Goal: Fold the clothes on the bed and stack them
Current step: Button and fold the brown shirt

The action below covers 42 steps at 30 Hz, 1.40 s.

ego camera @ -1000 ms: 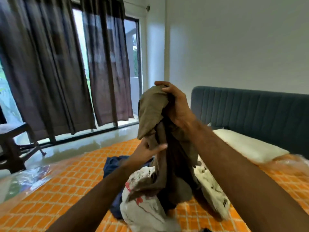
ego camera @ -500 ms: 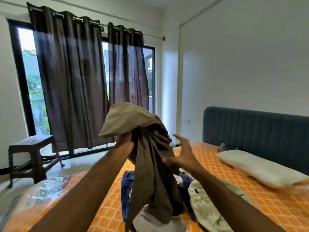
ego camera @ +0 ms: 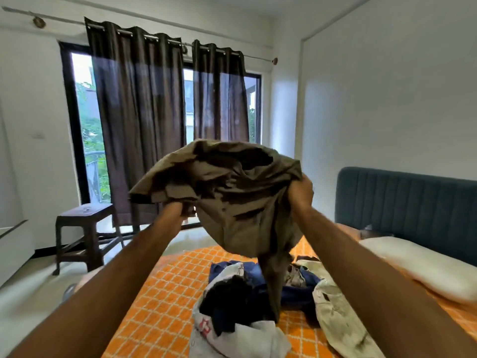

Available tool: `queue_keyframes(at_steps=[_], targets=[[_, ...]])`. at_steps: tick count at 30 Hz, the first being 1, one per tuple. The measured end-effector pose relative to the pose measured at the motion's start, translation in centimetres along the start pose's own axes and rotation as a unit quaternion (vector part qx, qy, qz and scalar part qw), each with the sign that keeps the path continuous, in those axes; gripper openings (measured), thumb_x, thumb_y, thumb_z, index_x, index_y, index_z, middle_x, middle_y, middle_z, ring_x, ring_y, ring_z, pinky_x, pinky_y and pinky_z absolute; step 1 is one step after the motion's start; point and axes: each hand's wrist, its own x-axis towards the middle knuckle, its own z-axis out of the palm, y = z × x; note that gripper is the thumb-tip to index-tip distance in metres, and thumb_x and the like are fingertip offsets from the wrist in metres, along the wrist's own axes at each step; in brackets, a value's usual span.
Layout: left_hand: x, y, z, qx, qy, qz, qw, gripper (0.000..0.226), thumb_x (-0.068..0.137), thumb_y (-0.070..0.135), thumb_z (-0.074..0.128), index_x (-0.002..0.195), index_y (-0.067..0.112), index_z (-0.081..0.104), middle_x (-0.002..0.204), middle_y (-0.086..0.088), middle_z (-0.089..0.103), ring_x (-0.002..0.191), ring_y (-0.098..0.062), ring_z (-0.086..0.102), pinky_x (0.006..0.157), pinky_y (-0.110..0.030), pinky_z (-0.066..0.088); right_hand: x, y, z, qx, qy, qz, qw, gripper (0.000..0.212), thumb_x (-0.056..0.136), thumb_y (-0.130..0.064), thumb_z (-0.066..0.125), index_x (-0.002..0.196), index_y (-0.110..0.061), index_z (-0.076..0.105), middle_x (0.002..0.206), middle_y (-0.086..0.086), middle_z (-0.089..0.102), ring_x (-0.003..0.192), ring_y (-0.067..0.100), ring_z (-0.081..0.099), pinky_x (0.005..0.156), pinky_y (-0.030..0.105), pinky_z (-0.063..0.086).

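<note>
An orange-patterned bed (ego camera: 160, 301) fills the lower frame, a heap of clothes (ego camera: 258, 301) at lower centre, and above it, mid-frame, an olive garment (ego camera: 232, 192) hangs bunched, gripped by the left hand (ego camera: 178, 210) and right hand (ego camera: 300, 195).

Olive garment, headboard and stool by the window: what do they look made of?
Olive garment: thin matte woven cloth, probably cotton; it crumples in soft folds. Headboard: teal upholstery, vertically channelled, fabric or velvet. Stool: dark brown, seemingly moulded plastic; faint sheen.
</note>
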Motion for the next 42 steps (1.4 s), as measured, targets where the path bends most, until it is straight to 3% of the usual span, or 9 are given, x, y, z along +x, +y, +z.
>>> queue_keyframes(at_steps=[4, 9, 12, 18, 22, 28, 34, 39, 42], targets=[[0.0, -3.5, -4.5, 0.129, 0.034, -0.058, 0.989, 0.011, 0.098, 0.012, 0.054, 0.106, 0.017, 0.06, 0.109, -0.012, 0.068, 0.093, -0.023, 0.058, 0.081, -0.038, 0.046, 0.0, -5.3, 0.7, 0.074, -0.036, -0.043, 0.996, 0.019, 0.096, -0.029, 0.045, 0.097, -0.029, 0.064, 0.106, 0.004, 0.07, 0.1, 0.027, 0.065, 0.097, 0.047, 0.052], [-2.5, 0.0, -6.9, 0.159, 0.143, 0.15, 0.965, 0.031, 0.096, 0.0, 0.049, 0.125, 0.008, 0.056, 0.119, -0.01, 0.061, 0.106, -0.021, 0.055, 0.091, -0.037, 0.044, -3.6, -9.8, 5.9, 0.153, -0.164, -0.072, 0.972, 0.019, 0.101, -0.021, 0.049, 0.095, -0.02, 0.067, 0.093, 0.007, 0.068, 0.09, 0.025, 0.066, 0.089, 0.047, 0.056], [-2.9, 3.0, -9.3, 0.168, 0.092, 0.255, 0.948, 0.037, 0.093, 0.011, 0.063, 0.127, 0.017, 0.05, 0.116, -0.002, 0.064, 0.102, -0.013, 0.062, 0.092, -0.032, 0.048, -6.4, -11.9, 8.7, -0.002, -0.259, -0.132, 0.957, 0.028, 0.098, -0.023, 0.056, 0.071, -0.022, 0.065, 0.066, -0.003, 0.065, 0.065, 0.019, 0.061, 0.062, 0.034, 0.052], [-2.8, 5.3, -17.3, 0.215, 0.226, 0.212, 0.926, 0.03, 0.098, 0.01, 0.055, 0.126, 0.008, 0.048, 0.106, -0.011, 0.059, 0.1, -0.031, 0.059, 0.074, -0.029, 0.037, -9.2, -11.1, 12.4, -0.022, -0.496, 0.04, 0.867, 0.019, 0.098, -0.018, 0.051, 0.096, -0.005, 0.065, 0.081, 0.006, 0.07, 0.075, 0.017, 0.064, 0.08, 0.033, 0.055], [-2.4, 2.1, -25.9, 0.243, 0.3, 0.111, 0.916, 0.029, 0.089, 0.016, 0.066, 0.114, 0.013, 0.053, 0.116, -0.017, 0.063, 0.108, -0.032, 0.062, 0.094, -0.045, 0.052, -10.3, -5.1, 14.2, -0.098, -0.427, 0.046, 0.898, 0.008, 0.096, -0.02, 0.062, 0.095, -0.012, 0.066, 0.098, 0.009, 0.069, 0.072, 0.011, 0.059, 0.072, 0.029, 0.052], [-5.3, -11.0, -30.5, 0.336, 0.124, -0.055, 0.932, 0.035, 0.081, 0.005, 0.068, 0.115, -0.002, 0.063, 0.102, -0.018, 0.063, 0.088, -0.032, 0.062, 0.072, -0.033, 0.054, -16.1, 11.9, 12.7, -0.148, -0.535, 0.189, 0.81, 0.012, 0.101, -0.006, 0.053, 0.111, -0.009, 0.059, 0.089, 0.011, 0.065, 0.073, 0.022, 0.067, 0.06, 0.031, 0.058], [-11.5, -25.7, -28.9, 0.535, -0.204, -0.116, 0.812, 0.071, 0.079, 0.056, 0.072, 0.129, 0.008, 0.057, 0.127, -0.008, 0.058, 0.12, -0.019, 0.053, 0.106, -0.034, 0.041, -21.9, 25.1, 10.2, -0.368, -0.584, 0.113, 0.715, 0.022, 0.095, -0.013, 0.06, 0.114, -0.005, 0.066, 0.095, 0.011, 0.067, 0.086, 0.026, 0.067, 0.075, 0.039, 0.056], [-13.4, -32.4, -26.0, 0.636, -0.276, -0.153, 0.704, 0.084, 0.073, 0.06, 0.055, 0.143, 0.017, 0.037, 0.142, -0.011, 0.042, 0.131, -0.031, 0.047, 0.105, -0.045, 0.043, -21.3, 30.9, 10.5, -0.463, -0.554, -0.02, 0.692, 0.034, 0.092, -0.021, 0.063, 0.123, -0.009, 0.06, 0.124, 0.014, 0.061, 0.112, 0.028, 0.058, 0.09, 0.036, 0.048], [-14.7, -35.6, -25.2, 0.645, -0.248, -0.187, 0.698, 0.094, 0.082, 0.064, 0.062, 0.154, 0.02, 0.021, 0.151, -0.01, 0.033, 0.136, -0.034, 0.042, 0.107, -0.051, 0.041, -21.1, 33.6, 11.6, -0.472, -0.561, -0.006, 0.68, 0.048, 0.089, -0.037, 0.071, 0.127, -0.012, 0.056, 0.127, 0.012, 0.057, 0.114, 0.027, 0.055, 0.091, 0.034, 0.046]])
